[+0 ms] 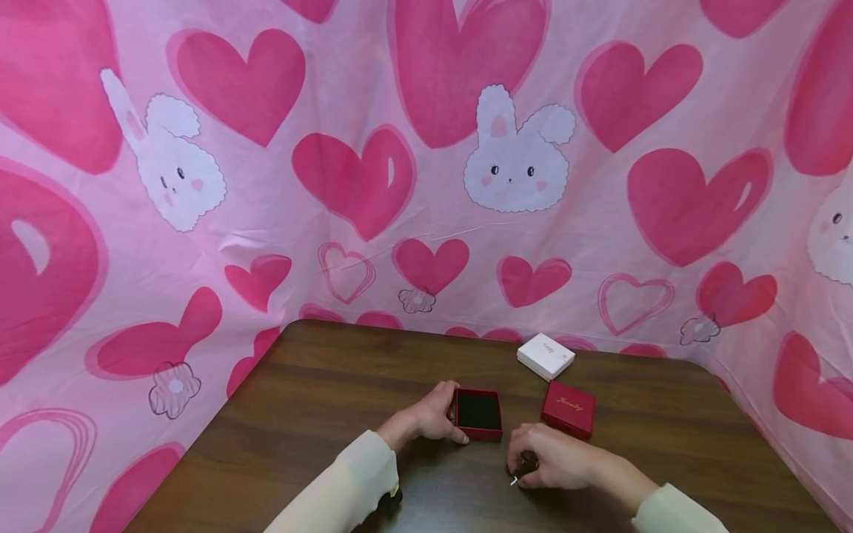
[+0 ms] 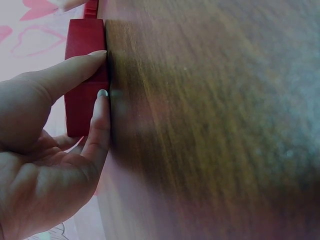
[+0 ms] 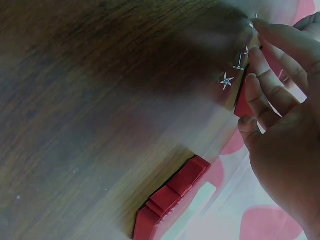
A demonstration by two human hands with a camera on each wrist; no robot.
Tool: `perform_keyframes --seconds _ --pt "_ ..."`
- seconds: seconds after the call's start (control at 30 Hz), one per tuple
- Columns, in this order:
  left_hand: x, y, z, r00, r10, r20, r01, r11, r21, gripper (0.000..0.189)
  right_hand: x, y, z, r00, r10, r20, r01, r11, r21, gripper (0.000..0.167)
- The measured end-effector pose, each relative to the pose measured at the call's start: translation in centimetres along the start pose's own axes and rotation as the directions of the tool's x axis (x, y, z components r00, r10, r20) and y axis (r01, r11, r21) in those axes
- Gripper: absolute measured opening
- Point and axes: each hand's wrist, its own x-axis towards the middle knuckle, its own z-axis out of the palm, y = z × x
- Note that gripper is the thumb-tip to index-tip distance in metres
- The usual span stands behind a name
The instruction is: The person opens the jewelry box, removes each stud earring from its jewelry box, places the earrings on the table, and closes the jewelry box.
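In the head view, my left hand (image 1: 436, 416) grips a small red jewelry box (image 1: 478, 434) by its left side. The box stands uncovered, with a black insert (image 1: 478, 409) inside. The left wrist view shows the thumb and fingers against its red wall (image 2: 86, 112). My right hand (image 1: 556, 455) is low over the table, right of the box, pinching a tiny silvery piece (image 3: 252, 24) that looks like part of an earring. By its fingers, in the right wrist view, are a star-shaped stud earring (image 3: 226, 81) and a small post (image 3: 240, 62). The fingers partly hide these pieces.
A red square box or lid (image 1: 568, 409) with gold "Jewelry" lettering lies just beyond my right hand. Behind it, near the table's far edge, sits a white box (image 1: 545, 356). The brown wooden table (image 1: 346, 370) meets a pink heart-and-rabbit curtain (image 1: 360, 185).
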Motion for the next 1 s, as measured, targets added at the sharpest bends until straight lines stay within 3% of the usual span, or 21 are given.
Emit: perform_keyframes --seconds 0.2,0.63,1.0 --pt "-0.05 -0.04 -0.03 1.0 -0.001 0.004 0.001 1.0 -0.003 0.073 -0.1 -0.02 -0.17 0.999 -0.027 -0.046 0.028 1.0 0.01 0.013" --pt "0.08 -0.16 0.08 1.0 0.015 -0.004 -0.015 1.0 0.007 0.073 0.04 0.25 -0.57 0.989 -0.003 -0.147 0.002 1.0 -0.008 0.017" --pt "0.03 -0.12 0.02 1.0 0.006 0.001 -0.006 1.0 0.011 0.072 -0.28 0.62 -0.82 0.956 0.057 -0.289 -0.081 0.994 -0.074 0.032"
